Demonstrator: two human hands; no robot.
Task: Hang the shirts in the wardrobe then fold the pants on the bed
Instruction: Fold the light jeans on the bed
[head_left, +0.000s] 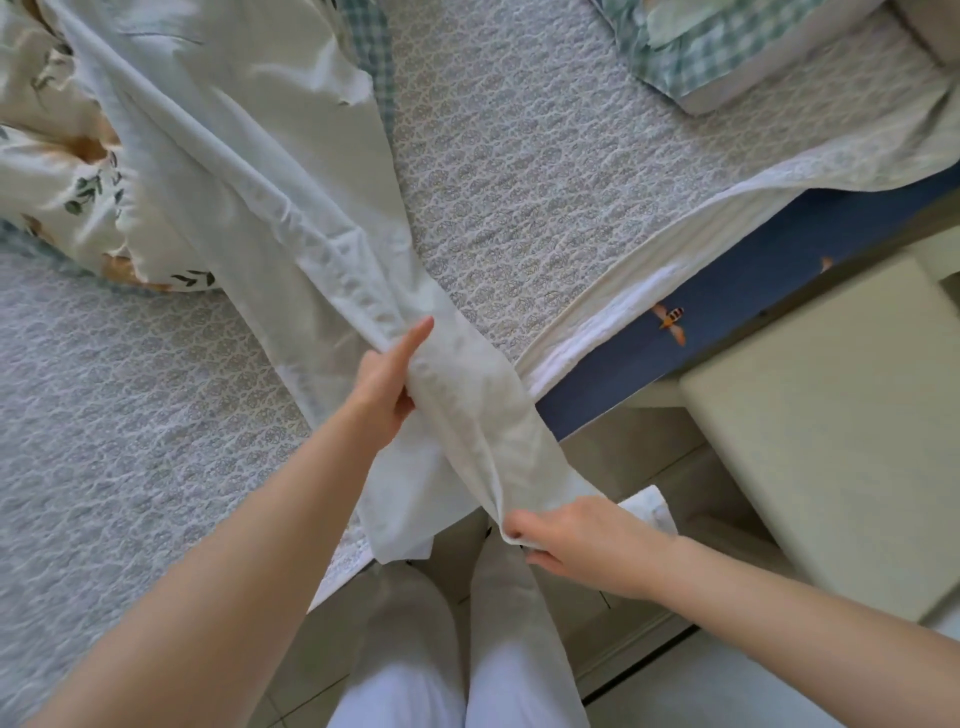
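From the head camera: a person stands at the near corner of the bed (519, 182), white pants (291, 218) stretched across its quilted cover and hanging over that corner. The left hand (387, 382) clasps a bunched leg, its grip closed around the fabric, thumb extended. The right hand (582, 538), past the bed's edge, pinches the cloth's end. A floral duvet (67, 171) lies at the far left.

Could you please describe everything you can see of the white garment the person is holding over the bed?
The white garment looks like thin, wrinkled woven cloth with a seam along its length. It lies stretched diagonally across the patterned bedspread, its far part spread flat, its near end gathered and hanging past the bed's edge. The left hand grips the bunched middle; the right hand pinches the near end.
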